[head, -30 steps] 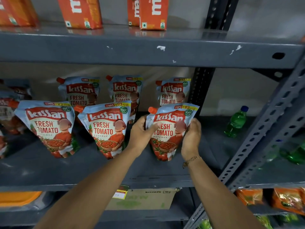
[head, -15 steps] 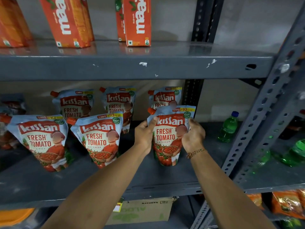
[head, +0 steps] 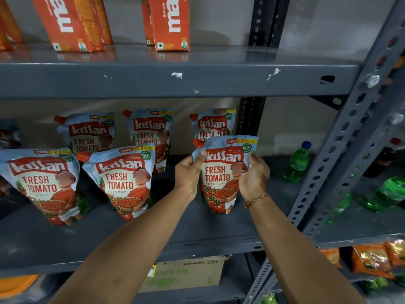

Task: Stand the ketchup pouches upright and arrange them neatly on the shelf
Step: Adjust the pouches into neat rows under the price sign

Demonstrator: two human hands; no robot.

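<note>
A blue-and-red ketchup pouch [head: 221, 174] stands upright on the grey middle shelf [head: 153, 238], at the right end of the front row. My left hand [head: 189, 174] grips its left edge and my right hand [head: 254, 176] grips its right edge. Two more pouches stand in the front row, one at far left [head: 41, 183] and one in the middle [head: 122, 181]. Three pouches stand behind them: back left [head: 87, 132], back middle [head: 151, 128] and back right [head: 212, 123], the last partly hidden by the held pouch.
Orange cartons [head: 168, 23] stand on the shelf above. A green bottle [head: 298, 161] stands right of the pouches, beside a perforated grey upright [head: 341, 150]. More green bottles [head: 388, 191] lie beyond it. A cardboard box [head: 186, 275] and orange snack packs [head: 370, 260] sit below.
Both hands have pushed the held pouch back a little and set it straighter; my grip has shifted higher on its sides. The view has tilted down slightly.
</note>
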